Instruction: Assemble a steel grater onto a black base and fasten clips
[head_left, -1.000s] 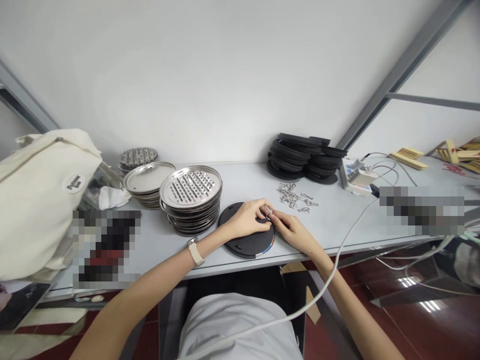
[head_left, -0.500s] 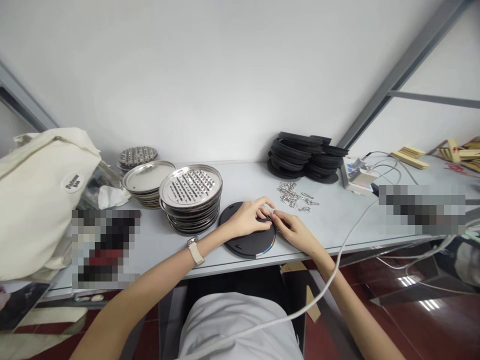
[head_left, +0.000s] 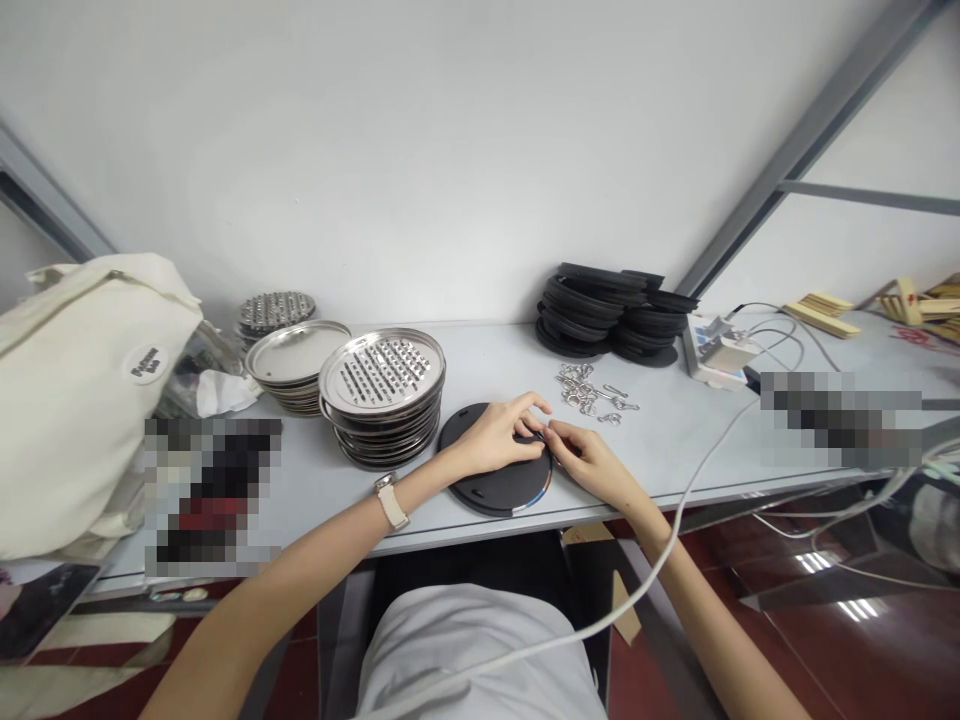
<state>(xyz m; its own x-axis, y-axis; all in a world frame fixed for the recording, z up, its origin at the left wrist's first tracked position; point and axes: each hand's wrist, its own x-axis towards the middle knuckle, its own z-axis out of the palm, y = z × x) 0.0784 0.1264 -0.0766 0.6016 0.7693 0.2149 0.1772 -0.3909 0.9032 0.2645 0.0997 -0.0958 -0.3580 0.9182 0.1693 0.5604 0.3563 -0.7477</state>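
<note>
A black round disc (head_left: 499, 488) lies flat near the table's front edge, with a strip of blue, white and orange along its near right rim. Across its top rests my left hand (head_left: 499, 437), fingers bent and thumb pressed in at the right edge. My right hand (head_left: 589, 462) pinches at that same edge, its fingertips meeting those of the left. Whatever small piece is between the fingertips is too hidden to name. Just beyond the hands is a loose heap of small metal clasps and rings (head_left: 577, 390).
To the left stand a stack of round metal graters (head_left: 382, 375), a stack of plain metal discs (head_left: 300, 355) and a cream bag (head_left: 90, 400). Stacked black discs (head_left: 592, 305) sit by the wall. A power strip (head_left: 716, 355) is at right; a white cable (head_left: 675, 530) crosses my right forearm.
The fingertips shift very slightly at the disc's right edge. Otherwise both hands and the disc stay in place.
</note>
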